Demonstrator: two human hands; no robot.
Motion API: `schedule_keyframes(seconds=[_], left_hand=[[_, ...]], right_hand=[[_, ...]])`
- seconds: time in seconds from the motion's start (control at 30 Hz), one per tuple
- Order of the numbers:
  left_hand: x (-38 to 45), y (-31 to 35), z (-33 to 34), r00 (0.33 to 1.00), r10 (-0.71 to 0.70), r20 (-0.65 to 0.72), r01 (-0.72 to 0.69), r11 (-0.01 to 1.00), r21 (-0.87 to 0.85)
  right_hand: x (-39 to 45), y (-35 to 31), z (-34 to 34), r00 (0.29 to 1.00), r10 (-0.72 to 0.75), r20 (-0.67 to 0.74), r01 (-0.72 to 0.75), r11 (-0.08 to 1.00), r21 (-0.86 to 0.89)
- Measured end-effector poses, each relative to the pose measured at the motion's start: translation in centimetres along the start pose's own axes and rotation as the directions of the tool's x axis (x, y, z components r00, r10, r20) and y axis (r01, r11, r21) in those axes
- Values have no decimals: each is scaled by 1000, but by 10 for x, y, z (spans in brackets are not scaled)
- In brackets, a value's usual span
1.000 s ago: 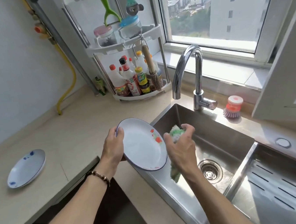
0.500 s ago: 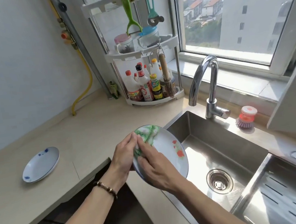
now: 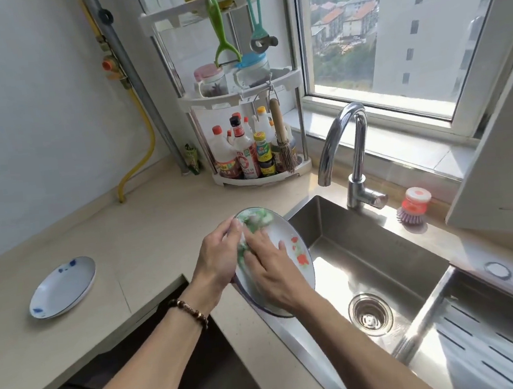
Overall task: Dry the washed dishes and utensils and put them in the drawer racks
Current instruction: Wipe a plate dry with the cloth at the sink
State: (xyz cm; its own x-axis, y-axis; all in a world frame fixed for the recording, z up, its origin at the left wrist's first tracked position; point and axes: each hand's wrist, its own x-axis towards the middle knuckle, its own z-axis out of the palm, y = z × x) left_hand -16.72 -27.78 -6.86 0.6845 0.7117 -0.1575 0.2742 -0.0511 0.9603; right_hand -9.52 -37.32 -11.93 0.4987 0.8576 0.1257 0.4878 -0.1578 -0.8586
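A white plate (image 3: 298, 255) with a red flower print and a dark rim is held tilted over the counter edge beside the sink. My left hand (image 3: 216, 258) grips its left rim. My right hand (image 3: 273, 275) lies across the plate's face with fingers fairly straight, pressing a green and white cloth (image 3: 253, 226) onto it. Most of the cloth is under my fingers. A second white plate (image 3: 62, 287) with blue marks lies flat on the counter at the left.
The steel sink (image 3: 379, 263) with its drain and tap (image 3: 349, 153) is right of the plate, a slotted steel tray (image 3: 493, 347) further right. A corner rack (image 3: 253, 150) of bottles stands behind. A red dish brush (image 3: 414, 206) sits by the window. A dark open space (image 3: 173, 377) lies below the counter.
A second ago my right hand held the cloth beside the plate over the sink. It has since moved onto the plate's face and is rubbing the cloth across it; the view shifted slightly.
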Motion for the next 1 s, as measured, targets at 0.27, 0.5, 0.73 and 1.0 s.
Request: schedule_keyframes(seconds=[0.27, 0.5, 0.73, 1.0], left_hand=[[-4, -5, 0, 999, -33, 18, 32, 996, 85], [-3, 3, -3, 999, -33, 11, 33, 999, 39], [-2, 7, -9, 1000, -5, 7, 5, 995, 96], [5, 12, -10, 997, -73, 33, 72, 997, 7]], right_hand=[[-1, 21, -4, 994, 35, -106, -61, 965, -257], [-26, -3, 7, 992, -127, 23, 126, 991, 36], [-12, -2, 0, 997, -37, -71, 46, 990, 135], [-5, -12, -7, 983, -159, -88, 166, 982, 90]])
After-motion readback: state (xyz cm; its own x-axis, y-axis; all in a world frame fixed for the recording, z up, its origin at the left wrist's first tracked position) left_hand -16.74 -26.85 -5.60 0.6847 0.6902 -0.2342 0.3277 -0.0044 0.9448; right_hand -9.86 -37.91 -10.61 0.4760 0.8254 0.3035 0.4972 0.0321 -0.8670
